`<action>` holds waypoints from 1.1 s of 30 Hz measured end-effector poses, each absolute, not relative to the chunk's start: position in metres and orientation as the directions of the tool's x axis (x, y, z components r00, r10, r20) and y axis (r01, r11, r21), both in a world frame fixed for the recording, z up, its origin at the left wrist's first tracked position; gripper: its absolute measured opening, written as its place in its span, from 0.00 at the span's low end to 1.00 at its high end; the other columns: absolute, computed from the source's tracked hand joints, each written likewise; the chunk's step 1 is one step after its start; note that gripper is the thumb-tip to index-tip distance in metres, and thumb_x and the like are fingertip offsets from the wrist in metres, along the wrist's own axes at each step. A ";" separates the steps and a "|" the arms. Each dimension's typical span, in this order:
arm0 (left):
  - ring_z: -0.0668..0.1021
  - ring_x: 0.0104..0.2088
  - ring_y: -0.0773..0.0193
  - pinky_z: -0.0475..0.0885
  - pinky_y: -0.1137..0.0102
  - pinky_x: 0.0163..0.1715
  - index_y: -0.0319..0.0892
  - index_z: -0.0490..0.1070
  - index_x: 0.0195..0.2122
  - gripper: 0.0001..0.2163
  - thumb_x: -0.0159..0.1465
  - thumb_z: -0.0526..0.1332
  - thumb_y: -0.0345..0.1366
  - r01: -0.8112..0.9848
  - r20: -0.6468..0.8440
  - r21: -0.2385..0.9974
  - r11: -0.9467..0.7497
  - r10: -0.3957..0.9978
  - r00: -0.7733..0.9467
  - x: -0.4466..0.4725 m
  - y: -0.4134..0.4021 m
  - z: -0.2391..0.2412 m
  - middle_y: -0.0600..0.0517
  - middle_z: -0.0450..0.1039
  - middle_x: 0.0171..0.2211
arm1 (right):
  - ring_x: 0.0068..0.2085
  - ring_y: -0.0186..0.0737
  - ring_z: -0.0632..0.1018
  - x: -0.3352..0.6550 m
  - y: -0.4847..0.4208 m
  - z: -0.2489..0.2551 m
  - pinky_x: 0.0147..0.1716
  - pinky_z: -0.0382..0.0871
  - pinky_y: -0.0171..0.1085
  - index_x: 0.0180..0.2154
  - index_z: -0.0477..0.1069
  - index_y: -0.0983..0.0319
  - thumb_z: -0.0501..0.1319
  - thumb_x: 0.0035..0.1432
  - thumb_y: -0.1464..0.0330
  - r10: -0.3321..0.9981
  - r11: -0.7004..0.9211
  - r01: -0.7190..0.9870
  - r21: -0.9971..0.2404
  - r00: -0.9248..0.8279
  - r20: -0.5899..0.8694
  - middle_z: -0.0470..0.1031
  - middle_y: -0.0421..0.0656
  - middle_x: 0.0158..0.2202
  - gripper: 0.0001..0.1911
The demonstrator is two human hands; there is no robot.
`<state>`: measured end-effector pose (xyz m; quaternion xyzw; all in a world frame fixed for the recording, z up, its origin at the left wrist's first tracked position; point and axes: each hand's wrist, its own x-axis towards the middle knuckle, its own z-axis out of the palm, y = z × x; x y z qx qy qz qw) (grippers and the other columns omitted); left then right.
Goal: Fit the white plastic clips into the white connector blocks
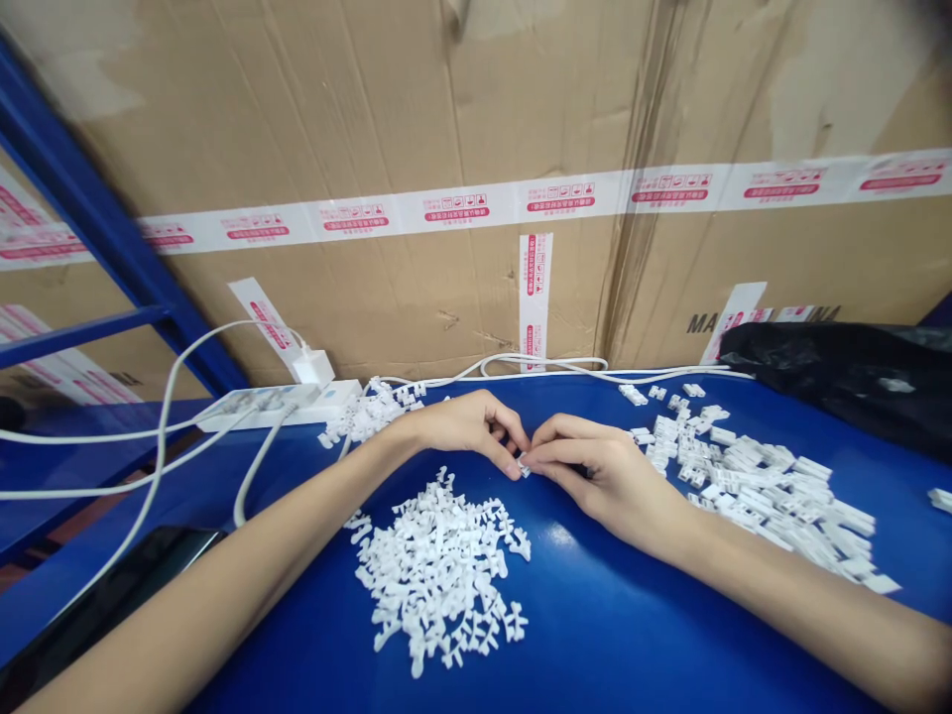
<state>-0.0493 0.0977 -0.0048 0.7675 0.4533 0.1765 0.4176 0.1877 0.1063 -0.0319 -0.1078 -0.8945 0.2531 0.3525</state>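
My left hand (480,426) and my right hand (584,458) meet above the blue tabletop, fingertips pinched together. Between them is a small white plastic piece (525,466), mostly hidden by the fingers. Both hands seem to grip it. Just below my left hand lies a heap of small white forked plastic parts (438,565). To the right of my right hand spreads a pile of white rectangular plastic blocks (773,496). Behind my left wrist sits a smaller cluster of white plastic pieces (376,409).
A white power strip (327,402) with a plugged-in charger (313,367) and cables stands at the back left. A dark phone (111,605) lies beside my left forearm. Black plastic bag (840,377) at right; large taped cardboard boxes (416,109) behind; blue metal frame (96,188) at left.
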 end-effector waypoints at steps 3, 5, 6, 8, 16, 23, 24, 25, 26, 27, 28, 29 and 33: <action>0.66 0.28 0.68 0.58 0.70 0.28 0.45 0.84 0.36 0.14 0.51 0.77 0.45 0.550 -0.111 0.801 -0.237 0.844 0.525 -0.049 0.097 -0.004 0.55 0.73 0.29 | 0.40 0.37 0.80 0.187 0.107 -0.032 0.41 0.75 0.38 0.41 0.83 0.57 0.60 0.68 0.75 0.392 0.835 0.018 -0.550 -0.720 0.572 0.79 0.44 0.40 0.12; 0.66 0.28 0.68 0.58 0.70 0.28 0.45 0.84 0.36 0.14 0.51 0.77 0.45 0.549 -0.109 0.800 -0.243 0.841 0.531 -0.049 0.097 -0.004 0.55 0.73 0.29 | 0.40 0.37 0.80 0.187 0.107 -0.032 0.41 0.75 0.38 0.41 0.83 0.57 0.61 0.68 0.74 0.398 0.831 0.017 -0.556 -0.717 0.572 0.80 0.44 0.40 0.12; 0.67 0.29 0.68 0.58 0.70 0.28 0.45 0.84 0.36 0.14 0.51 0.76 0.45 0.548 -0.108 0.800 -0.246 0.839 0.534 -0.049 0.098 -0.004 0.55 0.73 0.29 | 0.40 0.37 0.80 0.187 0.107 -0.032 0.41 0.76 0.39 0.41 0.83 0.57 0.61 0.68 0.74 0.398 0.831 0.016 -0.556 -0.716 0.574 0.80 0.44 0.40 0.12; 0.67 0.29 0.68 0.58 0.70 0.28 0.46 0.84 0.36 0.14 0.51 0.76 0.45 0.548 -0.108 0.799 -0.249 0.836 0.538 -0.050 0.098 -0.005 0.55 0.73 0.29 | 0.40 0.38 0.80 0.187 0.107 -0.032 0.41 0.76 0.39 0.41 0.83 0.57 0.61 0.68 0.73 0.398 0.831 0.017 -0.555 -0.716 0.574 0.80 0.44 0.40 0.12; 0.68 0.28 0.68 0.60 0.70 0.29 0.45 0.83 0.35 0.14 0.51 0.77 0.44 0.551 -0.113 0.802 -0.232 0.846 0.520 -0.049 0.097 -0.004 0.55 0.73 0.28 | 0.40 0.37 0.79 0.186 0.105 -0.032 0.41 0.75 0.38 0.40 0.83 0.58 0.60 0.66 0.76 0.401 0.843 0.048 -0.536 -0.721 0.565 0.78 0.44 0.40 0.13; 0.70 0.28 0.68 0.61 0.71 0.30 0.44 0.83 0.35 0.15 0.51 0.76 0.46 0.549 -0.100 0.797 -0.249 0.843 0.528 -0.049 0.097 -0.004 0.55 0.74 0.28 | 0.45 0.44 0.77 0.190 0.101 -0.031 0.42 0.75 0.43 0.43 0.81 0.61 0.56 0.62 0.78 0.292 0.932 0.101 -0.349 -0.779 0.555 0.76 0.49 0.44 0.16; 0.70 0.29 0.67 0.61 0.71 0.30 0.44 0.83 0.36 0.15 0.51 0.76 0.46 0.550 -0.099 0.795 -0.255 0.840 0.533 -0.050 0.098 -0.004 0.55 0.74 0.28 | 0.45 0.44 0.76 0.191 0.100 -0.030 0.42 0.75 0.43 0.43 0.81 0.61 0.56 0.61 0.78 0.275 0.942 0.107 -0.319 -0.789 0.549 0.76 0.50 0.44 0.17; 0.70 0.29 0.67 0.61 0.71 0.30 0.44 0.83 0.36 0.15 0.51 0.76 0.46 0.550 -0.098 0.793 -0.261 0.837 0.538 -0.050 0.098 -0.004 0.55 0.74 0.28 | 0.45 0.45 0.76 0.191 0.100 -0.029 0.42 0.75 0.44 0.43 0.81 0.61 0.55 0.61 0.78 0.263 0.950 0.115 -0.291 -0.797 0.543 0.76 0.50 0.44 0.17; 0.70 0.29 0.67 0.61 0.71 0.30 0.45 0.83 0.36 0.14 0.52 0.76 0.46 0.550 -0.098 0.792 -0.266 0.833 0.544 -0.050 0.098 -0.004 0.55 0.74 0.28 | 0.45 0.46 0.76 0.191 0.099 -0.028 0.42 0.74 0.45 0.42 0.81 0.62 0.54 0.60 0.78 0.256 0.956 0.125 -0.267 -0.803 0.538 0.76 0.50 0.44 0.17; 0.70 0.30 0.67 0.61 0.70 0.30 0.45 0.83 0.36 0.14 0.53 0.76 0.46 0.546 -0.097 0.793 -0.271 0.829 0.551 -0.050 0.098 -0.004 0.55 0.74 0.28 | 0.45 0.46 0.75 0.191 0.099 -0.026 0.42 0.74 0.45 0.41 0.81 0.62 0.54 0.60 0.79 0.254 0.959 0.138 -0.249 -0.808 0.532 0.76 0.50 0.44 0.18; 0.70 0.30 0.67 0.61 0.70 0.31 0.45 0.83 0.36 0.14 0.53 0.76 0.46 0.539 -0.094 0.796 -0.275 0.823 0.559 -0.050 0.098 -0.004 0.55 0.74 0.28 | 0.44 0.46 0.75 0.190 0.099 -0.025 0.41 0.73 0.45 0.39 0.81 0.62 0.54 0.60 0.79 0.259 0.959 0.152 -0.238 -0.812 0.523 0.76 0.50 0.43 0.18; 0.70 0.30 0.67 0.62 0.70 0.31 0.45 0.83 0.37 0.14 0.53 0.76 0.46 0.530 -0.090 0.800 -0.280 0.819 0.567 -0.050 0.098 -0.004 0.55 0.75 0.29 | 0.44 0.47 0.75 0.190 0.098 -0.024 0.40 0.72 0.45 0.38 0.81 0.62 0.54 0.60 0.79 0.266 0.958 0.166 -0.233 -0.816 0.513 0.75 0.50 0.43 0.17; 0.69 0.29 0.67 0.61 0.70 0.31 0.44 0.83 0.38 0.14 0.54 0.75 0.45 0.537 -0.086 0.792 -0.291 0.817 0.570 -0.049 0.098 -0.004 0.54 0.77 0.30 | 0.42 0.46 0.73 0.189 0.097 -0.022 0.39 0.69 0.45 0.37 0.82 0.62 0.54 0.60 0.79 0.283 0.955 0.200 -0.218 -0.831 0.480 0.73 0.49 0.41 0.18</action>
